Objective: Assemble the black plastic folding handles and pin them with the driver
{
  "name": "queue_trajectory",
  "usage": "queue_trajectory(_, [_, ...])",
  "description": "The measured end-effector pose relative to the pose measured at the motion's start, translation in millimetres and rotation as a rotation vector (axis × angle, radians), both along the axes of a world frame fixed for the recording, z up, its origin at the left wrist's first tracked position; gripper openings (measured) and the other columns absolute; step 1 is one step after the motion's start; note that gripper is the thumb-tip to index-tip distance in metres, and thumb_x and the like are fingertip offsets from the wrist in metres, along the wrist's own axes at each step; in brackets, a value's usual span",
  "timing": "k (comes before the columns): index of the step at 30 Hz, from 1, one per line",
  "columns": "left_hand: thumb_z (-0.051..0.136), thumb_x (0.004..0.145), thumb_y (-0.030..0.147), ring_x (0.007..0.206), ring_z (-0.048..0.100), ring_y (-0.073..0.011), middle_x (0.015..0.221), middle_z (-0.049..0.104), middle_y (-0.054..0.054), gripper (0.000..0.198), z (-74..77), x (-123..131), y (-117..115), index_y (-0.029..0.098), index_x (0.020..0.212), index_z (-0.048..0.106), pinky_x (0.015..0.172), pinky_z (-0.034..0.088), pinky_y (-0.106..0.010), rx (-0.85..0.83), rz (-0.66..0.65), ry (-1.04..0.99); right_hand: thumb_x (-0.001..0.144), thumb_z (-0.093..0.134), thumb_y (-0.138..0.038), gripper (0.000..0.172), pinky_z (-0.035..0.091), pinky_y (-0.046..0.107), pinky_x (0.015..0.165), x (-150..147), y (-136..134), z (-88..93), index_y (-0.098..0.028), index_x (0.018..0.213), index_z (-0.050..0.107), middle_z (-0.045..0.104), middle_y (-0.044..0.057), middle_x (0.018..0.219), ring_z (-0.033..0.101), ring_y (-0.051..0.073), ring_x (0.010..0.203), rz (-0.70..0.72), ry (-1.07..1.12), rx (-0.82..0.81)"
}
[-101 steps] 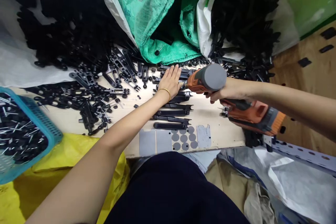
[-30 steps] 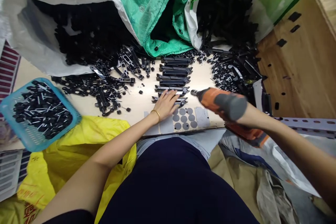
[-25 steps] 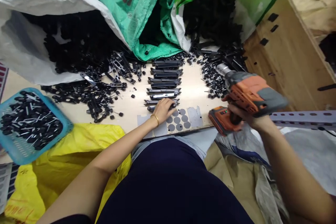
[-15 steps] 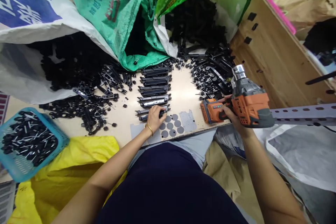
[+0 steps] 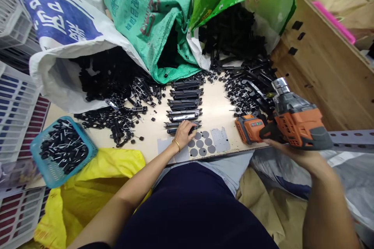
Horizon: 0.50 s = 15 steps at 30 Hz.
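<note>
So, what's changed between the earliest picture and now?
The left hand has moved nearer the body along the row of black assemblies and touches the nearest one. The drill has been drawn away rightward from the row; the right hand is at it, grip unclear. The row still lies on the bench.

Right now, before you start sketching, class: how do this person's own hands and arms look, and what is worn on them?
The left hand is ungloved, with a slim, plain gold-coloured bangle round its wrist. A dark sleeve shows high on that arm. The right hand is ungloved too; no sleeve shows on its side.
</note>
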<state>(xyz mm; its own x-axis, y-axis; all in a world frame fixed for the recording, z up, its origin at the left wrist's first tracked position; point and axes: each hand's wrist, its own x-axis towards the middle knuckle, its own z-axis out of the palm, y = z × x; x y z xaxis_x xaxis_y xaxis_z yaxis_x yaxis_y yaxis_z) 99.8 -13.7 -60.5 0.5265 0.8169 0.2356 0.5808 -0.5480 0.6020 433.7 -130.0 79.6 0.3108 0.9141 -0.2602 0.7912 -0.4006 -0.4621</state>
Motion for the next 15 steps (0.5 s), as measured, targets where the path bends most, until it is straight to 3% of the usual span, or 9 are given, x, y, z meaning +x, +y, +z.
queue_trajectory(3, [0.054, 0.080, 0.019, 0.084, 0.054, -0.0188, 0.085, 0.059, -0.005, 0.014, 0.2, 2, -1, 0.017, 0.092, 0.060, 0.078, 0.047, -0.033, 0.011, 0.019, 0.004, 0.067, 0.060, -0.055, 0.039, 0.045, 0.052, 0.086, -1, -33, 11.6, -0.040, 0.102, 0.054, 0.064, 0.016, 0.095, 0.060, 0.039, 0.097, -0.013, -0.101, -0.154])
queue_trajectory(6, [0.055, 0.080, 0.018, 0.084, 0.054, -0.0197, 0.086, 0.059, -0.006, 0.012, 2.0, 3, -1, 0.017, 0.091, 0.059, 0.077, 0.048, -0.034, 0.011, 0.042, -0.004, 0.070, 0.059, -0.058, 0.040, 0.049, 0.047, 0.087, -35, -32, 22.8, -0.044, 0.107, 0.052, 0.064, 0.010, 0.108, 0.063, 0.033, 0.096, 0.129, 0.202, -0.292])
queue_trajectory(9, [0.054, 0.081, 0.018, 0.085, 0.054, -0.0201, 0.087, 0.060, -0.006, 0.012, 4.2, 3, -2, 0.017, 0.092, 0.059, 0.079, 0.048, -0.035, 0.007, 0.030, -0.013, 0.078, 0.055, -0.054, 0.051, 0.048, 0.041, 0.090, -85, 14, 24.5, -0.030, 0.121, 0.050, 0.064, 0.009, 0.111, 0.062, 0.027, 0.100, 0.412, 0.412, -0.314])
queue_trajectory(12, [0.053, 0.081, 0.016, 0.086, 0.054, -0.0203, 0.089, 0.060, -0.007, 0.014, 4.7, 2, -3, 0.017, 0.094, 0.059, 0.080, 0.048, -0.035, -0.016, 0.009, -0.010, 0.081, 0.053, -0.050, 0.048, 0.048, 0.037, 0.085, -120, 82, 17.8, -0.020, 0.118, 0.053, 0.066, 0.010, 0.102, 0.062, 0.024, 0.093, 0.568, 0.319, -0.204])
queue_trajectory(15, [0.058, 0.076, 0.015, 0.087, 0.055, -0.0219, 0.089, 0.060, -0.006, 0.017, 4.4, 3, -2, 0.017, 0.092, 0.059, 0.081, 0.049, -0.037, -0.054, 0.014, 0.009, 0.083, 0.052, -0.044, 0.039, 0.048, 0.035, 0.079, -135, 136, 8.2, -0.018, 0.113, 0.055, 0.066, 0.009, 0.099, 0.062, 0.022, 0.088, 0.616, 0.190, -0.025])
